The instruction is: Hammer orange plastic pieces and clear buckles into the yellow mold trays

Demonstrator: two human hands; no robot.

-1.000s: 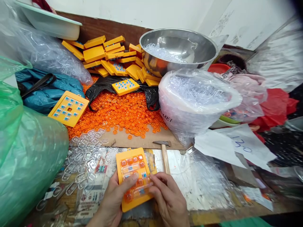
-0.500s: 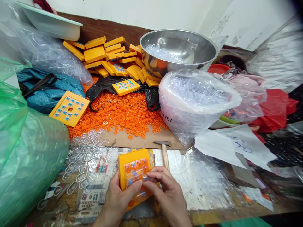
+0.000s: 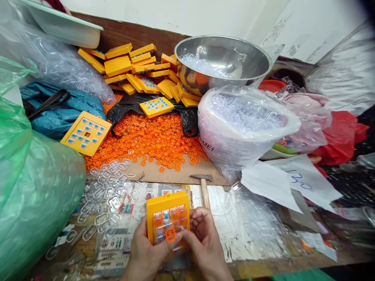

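Note:
A yellow plastic case (image 3: 167,201) with a hanging loop stands tilted up low in the middle. On its face sit rows of small orange and blue-white pieces under a clear part. My left hand (image 3: 145,245) grips its left side, the thumb lying across the front. Curled fingers of my right hand (image 3: 206,239) hold the right edge, with that thumb pressed on the face as well. Between the two thumbs shows an orange ring-like piece (image 3: 170,234). The case's back and the fingers behind it are hidden.
Behind lie an orange heap of small rings (image 3: 152,136), clear plastic links (image 3: 108,195) and stacked yellow cases (image 3: 118,66). A hammer (image 3: 203,187) rests ahead. Around stand a steel bowl (image 3: 252,62), a filled white bag (image 3: 225,144) and a green bag (image 3: 43,187).
The case has tipped more upright and sunk slightly. My right hand has gone from pinching over its face to holding its right edge. The orange ring-like piece now shows by the thumbs.

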